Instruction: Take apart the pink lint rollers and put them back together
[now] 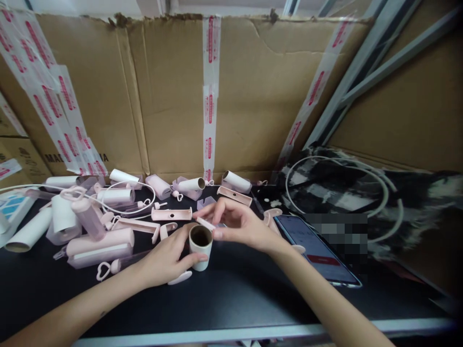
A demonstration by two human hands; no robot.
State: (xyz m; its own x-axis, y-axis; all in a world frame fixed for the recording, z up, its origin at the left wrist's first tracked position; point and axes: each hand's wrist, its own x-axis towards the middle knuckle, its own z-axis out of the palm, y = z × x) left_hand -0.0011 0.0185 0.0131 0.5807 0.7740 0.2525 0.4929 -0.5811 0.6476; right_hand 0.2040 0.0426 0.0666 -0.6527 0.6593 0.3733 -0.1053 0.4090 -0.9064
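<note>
Upright on the black table stands a white sticky-paper roll (200, 259) with a brown cardboard core, its open end facing up. My left hand (168, 255) is closed round its left side, thumb across the front. Just above the rim, my right hand (235, 224) pinches a thin pale pink end cap (205, 223) between thumb and fingers, tilted at the core's opening. Whether the cap touches the roll I cannot tell. Under my left hand lies a flat pink oval piece (180, 278). A pink half-shell cover (171, 214) lies behind my hands.
Left on the table (231, 308) are piled white rolls (31, 230), pink lint-roller bodies (101, 243) and a heart-shaped loop (103, 271). A phone (318, 250) lies at right, near dark fabric (325, 185) and a white cable (385, 193). A cardboard wall (173, 96) closes the back.
</note>
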